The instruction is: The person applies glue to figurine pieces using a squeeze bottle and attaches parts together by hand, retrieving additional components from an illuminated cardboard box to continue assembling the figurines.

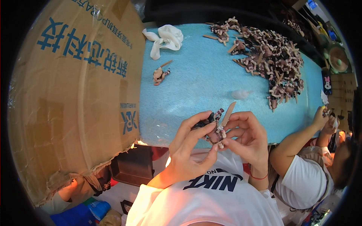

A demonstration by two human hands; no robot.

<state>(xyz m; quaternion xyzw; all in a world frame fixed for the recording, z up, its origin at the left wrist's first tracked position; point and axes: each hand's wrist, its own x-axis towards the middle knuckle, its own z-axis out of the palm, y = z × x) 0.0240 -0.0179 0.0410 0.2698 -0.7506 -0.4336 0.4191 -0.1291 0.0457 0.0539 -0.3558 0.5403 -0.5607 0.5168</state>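
Note:
Between both hands, over the near edge of the table, is a small toy figure (215, 135) with dark legs, a brownish body and a wide tan sword (229, 114) pointing up and away. My left hand (191, 140) is closed on the figure, its fingers along the dark legs and its thumb below. From the other side my right hand (245, 137) pinches the figure by thumb and fingertips near its head end. The fingers partly cover the figure, so its finer details are hidden. A similar figure (160, 76) lies alone at the table's left side.
A large cardboard box (75, 105) walls off the left. Many similar figures (275, 62) are heaped on the blue tabletop (200, 71) at the far right. A white cloth (167, 39) and a small translucent piece (240, 94) lie there too. A co-worker's arm (298, 141) is at right.

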